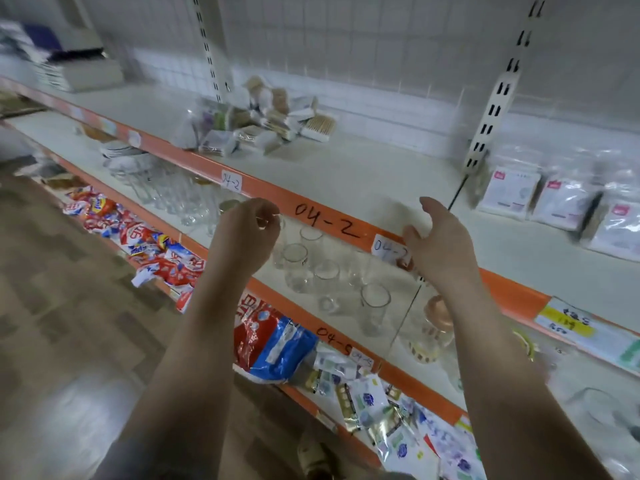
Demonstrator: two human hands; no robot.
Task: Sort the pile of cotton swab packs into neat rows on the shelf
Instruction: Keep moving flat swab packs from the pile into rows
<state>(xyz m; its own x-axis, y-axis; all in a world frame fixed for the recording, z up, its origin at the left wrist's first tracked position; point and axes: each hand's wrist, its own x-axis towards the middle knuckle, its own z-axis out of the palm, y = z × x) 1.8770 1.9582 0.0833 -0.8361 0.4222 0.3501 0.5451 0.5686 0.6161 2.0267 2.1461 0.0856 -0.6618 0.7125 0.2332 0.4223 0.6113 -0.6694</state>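
Below swab pile: glasses; left hand curled, right hand spread, both empty.

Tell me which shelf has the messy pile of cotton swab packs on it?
The top shelf holds the pile of cotton swab packs. The shelf below holds clear glasses instead.

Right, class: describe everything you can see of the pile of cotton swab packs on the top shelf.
The pile of cotton swab packs is a loose, untidy heap of small clear plastic packets and boxes, showing white and tan swab ends, some with pale labels. Packs lie tilted and overlapping, not in rows. It sits on the white top shelf, toward the back near the slotted upright. Neither hand touches it. The picture is blurred, so print is unreadable.
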